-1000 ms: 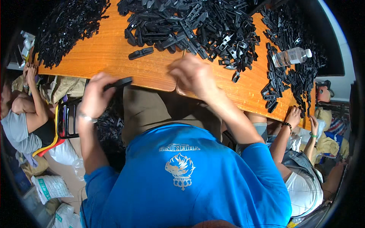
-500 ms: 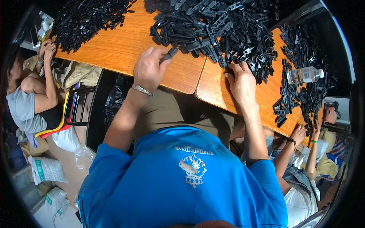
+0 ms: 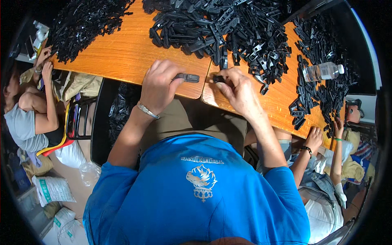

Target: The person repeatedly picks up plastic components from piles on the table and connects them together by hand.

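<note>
Between the thumb and fingers of my left hand [image 3: 160,83] is a long black plastic part [image 3: 188,77], its free end pointing right above the table's front edge. Facing it, my right hand [image 3: 241,90] pinches a smaller black plastic piece [image 3: 219,79] with thumb and index finger. A narrow gap separates the two parts. Beyond my hands lies a big heap of similar long black plastic parts [image 3: 196,30], and nearer my right hand a pile of small black pieces [image 3: 261,55].
The wooden table [image 3: 126,53] has a seam near my hands. Small black pieces [image 3: 87,28] are heaped far left. A clear plastic bottle [image 3: 322,72] lies on black parts at right. Other people sit left [image 3: 30,118] and right, a co-worker's hand [image 3: 314,139] at the table edge.
My right hand has drawn back from the heap leftward, now with a small black piece. My left hand has turned its long part to point right, closer to the right hand.
</note>
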Demonstrator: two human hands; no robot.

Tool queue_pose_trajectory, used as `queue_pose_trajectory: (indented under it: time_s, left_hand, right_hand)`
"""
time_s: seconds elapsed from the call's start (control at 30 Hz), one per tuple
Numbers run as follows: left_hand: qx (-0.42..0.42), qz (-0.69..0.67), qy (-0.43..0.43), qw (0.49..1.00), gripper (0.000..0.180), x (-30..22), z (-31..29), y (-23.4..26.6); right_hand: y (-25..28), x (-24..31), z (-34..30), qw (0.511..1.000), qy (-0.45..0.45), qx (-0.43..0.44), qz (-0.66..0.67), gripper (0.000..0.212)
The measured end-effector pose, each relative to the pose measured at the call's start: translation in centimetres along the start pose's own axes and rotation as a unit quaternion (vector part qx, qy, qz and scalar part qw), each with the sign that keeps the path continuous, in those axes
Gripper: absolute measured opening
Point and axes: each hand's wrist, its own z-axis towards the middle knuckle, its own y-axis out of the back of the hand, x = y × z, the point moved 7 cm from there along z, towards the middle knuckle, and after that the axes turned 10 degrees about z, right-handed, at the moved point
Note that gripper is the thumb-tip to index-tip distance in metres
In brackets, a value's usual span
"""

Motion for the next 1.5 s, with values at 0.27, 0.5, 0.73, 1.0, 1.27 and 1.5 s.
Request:
queue_pose_trajectory:
  time_s: [0.27, 0.5, 0.73, 1.0, 1.27, 1.5]
  left_hand:
    - [0.031, -0.129, 0.021, 0.991, 0.017, -2.1, -0.6, -0.5]
    - [0.147, -0.358, 0.263, 0.884, 0.015, -0.5, -3.4, -3.9]
    - [-0.007, -0.03, 0.13, 0.991, 0.026, 0.9, -1.2, 0.0]
    - [0.006, -0.013, 0.08, 0.997, 0.022, 1.9, -1.0, -1.2]
    - [-0.028, -0.021, 0.054, 0.998, 0.017, 2.0, -0.5, -1.6]
    - [0.228, 0.027, 0.064, 0.971, 0.028, 6.8, -3.6, 5.3]
  right_hand:
    - [-4.9, 0.7, -0.5, 0.946, -0.087, 0.026, 0.312, 0.026]
    - [-4.5, 3.5, -2.1, 0.993, 0.079, -0.012, 0.091, 0.037]
    - [-2.7, 2.8, 0.2, 0.988, 0.099, -0.119, -0.002, 0.028]
    - [-4.1, 1.5, 2.3, 0.992, 0.1, -0.077, -0.024, 0.029]
    - [-6.2, 2.8, 4.8, 0.972, 0.223, -0.001, -0.076, 0.024]
    - [-7.5, 5.1, 2.8, 0.972, 0.232, 0.04, 0.005, 0.014]
